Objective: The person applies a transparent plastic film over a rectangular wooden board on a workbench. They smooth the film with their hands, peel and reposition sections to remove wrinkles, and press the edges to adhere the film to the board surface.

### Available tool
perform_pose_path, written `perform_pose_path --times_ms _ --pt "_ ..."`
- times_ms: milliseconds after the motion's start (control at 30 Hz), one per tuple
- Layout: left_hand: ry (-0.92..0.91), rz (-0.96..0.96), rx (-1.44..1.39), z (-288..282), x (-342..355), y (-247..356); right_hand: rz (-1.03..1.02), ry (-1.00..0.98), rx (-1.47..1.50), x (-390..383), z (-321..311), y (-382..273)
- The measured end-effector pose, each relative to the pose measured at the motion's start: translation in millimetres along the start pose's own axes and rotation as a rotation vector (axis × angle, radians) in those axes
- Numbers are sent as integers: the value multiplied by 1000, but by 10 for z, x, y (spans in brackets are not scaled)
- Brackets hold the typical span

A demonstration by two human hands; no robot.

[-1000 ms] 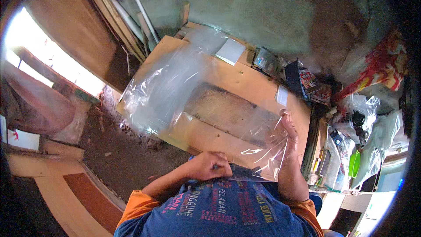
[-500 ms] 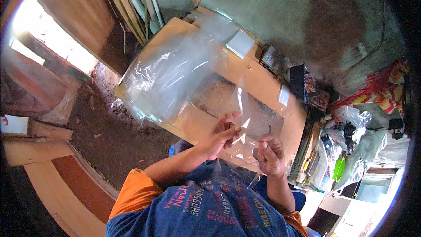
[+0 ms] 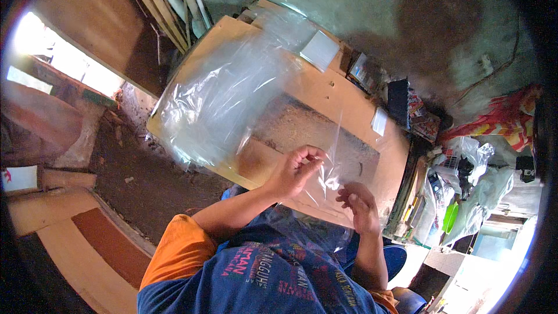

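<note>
Clear plastic film (image 3: 329, 181), seemingly a thin bag, stretches between my hands above the front of the table and hangs toward my lap. My left hand (image 3: 297, 170) pinches its upper left part between thumb and fingertips. At the film's right side, my right hand (image 3: 360, 204) has its fingers curled, with the fingertips against the plastic; glare blurs the exact contact. A big pile of clear plastic bags (image 3: 215, 99) covers the left part of the wooden table (image 3: 311, 92).
A worn dark patch (image 3: 314, 131) marks the tabletop's middle. Near the wall lie a white stack (image 3: 319, 51), a small white packet (image 3: 379, 121) and a dark box (image 3: 398, 104). Plastic bags (image 3: 479, 197) and a green object (image 3: 450, 217) hang at right. Wooden planks (image 3: 154, 9) lean at far left.
My left hand has risen slightly, and my right hand has shifted a little lower and to the right. The film between them has changed shape and now looks narrower.
</note>
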State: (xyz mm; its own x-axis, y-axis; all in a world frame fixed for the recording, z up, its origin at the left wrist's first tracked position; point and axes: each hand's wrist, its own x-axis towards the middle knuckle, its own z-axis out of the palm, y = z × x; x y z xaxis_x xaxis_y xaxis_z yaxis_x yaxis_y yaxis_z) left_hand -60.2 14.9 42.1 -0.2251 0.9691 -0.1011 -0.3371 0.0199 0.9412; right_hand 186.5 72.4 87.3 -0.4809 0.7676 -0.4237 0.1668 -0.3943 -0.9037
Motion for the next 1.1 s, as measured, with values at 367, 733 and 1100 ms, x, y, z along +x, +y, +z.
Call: perform_pose_path --times_ms 367,733,1100 --pt "76 6 290 -185 182 -276 -66 473 173 916 -1 340" --pt "91 402 1256 -897 2347 -295 -41 522 105 1525 63 927" --pt "-49 164 1821 -1257 3884 -757 30 533 37 1569 34 869"
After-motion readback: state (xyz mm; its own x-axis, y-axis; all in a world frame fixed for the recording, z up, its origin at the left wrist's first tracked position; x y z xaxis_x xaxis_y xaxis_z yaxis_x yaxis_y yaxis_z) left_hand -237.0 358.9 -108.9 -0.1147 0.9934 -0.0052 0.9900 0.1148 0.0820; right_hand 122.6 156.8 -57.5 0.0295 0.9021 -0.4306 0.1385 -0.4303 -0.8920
